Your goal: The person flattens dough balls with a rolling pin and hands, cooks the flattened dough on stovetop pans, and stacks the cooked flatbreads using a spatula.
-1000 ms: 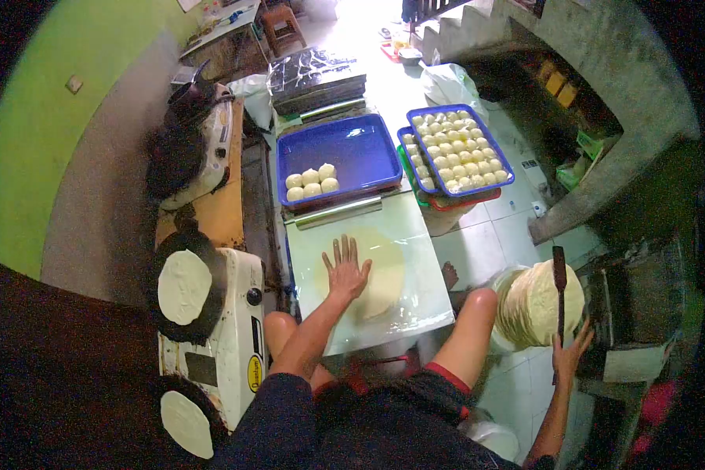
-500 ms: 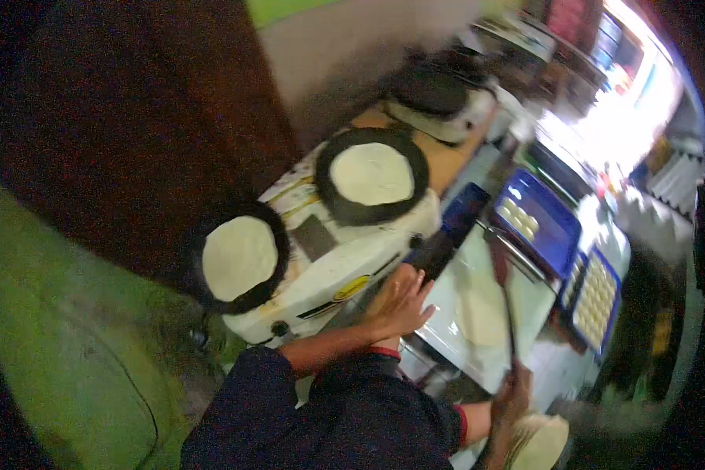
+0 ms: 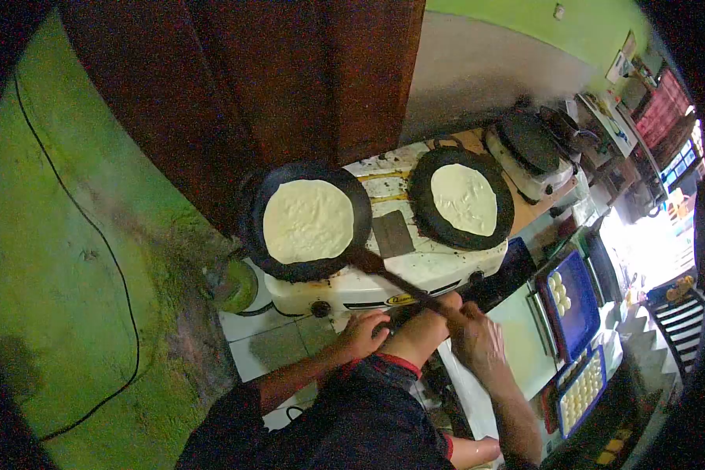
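My right hand grips the handle of a dark wooden spatula. The spatula's blade reaches the lower right edge of a pale round flatbread, which lies in the left black pan. Whether the blade is under the bread I cannot tell. In front of the white stove, close to my knee, my left hand is empty with its fingers loosely bent and apart. A second flatbread lies in the right black pan.
A dark flat plate sits between the pans. Farther right stand another griddle, a pale work board, a blue tray with dough balls, and a second tray with several rows of them. A cable runs along the left.
The view has swung toward the stove. My right hand has brought the spatula from beside the board to the left pan. My left hand has moved left along the stove front.
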Demonstrator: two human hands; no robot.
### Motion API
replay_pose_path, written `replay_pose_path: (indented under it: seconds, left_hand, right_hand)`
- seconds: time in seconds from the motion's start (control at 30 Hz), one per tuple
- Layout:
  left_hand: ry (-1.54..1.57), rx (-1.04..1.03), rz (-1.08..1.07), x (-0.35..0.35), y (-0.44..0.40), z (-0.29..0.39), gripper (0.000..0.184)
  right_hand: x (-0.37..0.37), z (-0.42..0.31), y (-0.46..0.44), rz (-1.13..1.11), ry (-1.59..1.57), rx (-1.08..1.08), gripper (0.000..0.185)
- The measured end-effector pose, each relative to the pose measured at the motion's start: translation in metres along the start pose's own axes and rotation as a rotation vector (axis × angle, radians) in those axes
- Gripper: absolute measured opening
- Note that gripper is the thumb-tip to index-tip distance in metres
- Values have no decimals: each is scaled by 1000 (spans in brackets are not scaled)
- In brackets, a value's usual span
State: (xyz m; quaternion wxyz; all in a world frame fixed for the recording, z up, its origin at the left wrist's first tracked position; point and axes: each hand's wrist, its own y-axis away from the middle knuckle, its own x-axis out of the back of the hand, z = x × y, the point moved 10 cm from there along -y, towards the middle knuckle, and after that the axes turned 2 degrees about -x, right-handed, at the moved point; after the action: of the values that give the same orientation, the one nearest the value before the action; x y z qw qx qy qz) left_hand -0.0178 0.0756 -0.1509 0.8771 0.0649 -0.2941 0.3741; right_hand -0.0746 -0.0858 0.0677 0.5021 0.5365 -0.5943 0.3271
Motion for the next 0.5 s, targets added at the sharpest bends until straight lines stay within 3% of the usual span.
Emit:
replay_pose_path:
  seconds: [0.07,0.13,0.23,0.27,0.37,0.4,0.5]
  left_hand:
    - [44,20,-8,-3,5,-3,35]
    - [58,26,-34,-8,5,-4,34]
    - [27,-21,-50,-12,-3,4,34]
    - [14,-64,-29,-7,-3,12,34]
    - [6,-76,0,11,-2,20,32]
    - [40,-58,-4,12,-2,14,31]
    - [113,-73,-55,22,-5,29,30]
  right_hand:
    - [-28,9,-50,30,71,146,37]
    - [-70,-2,-112,51,-90,248,38]
    - [-119,-64,-170,62,-249,570,35]
    - [-104,-89,-167,52,-366,623,33]
    - [-92,-98,-178,-30,-647,532,29]
    - [-79,-97,-179,60,-561,561,34]
    - [-76,-97,-173,51,-265,507,37]
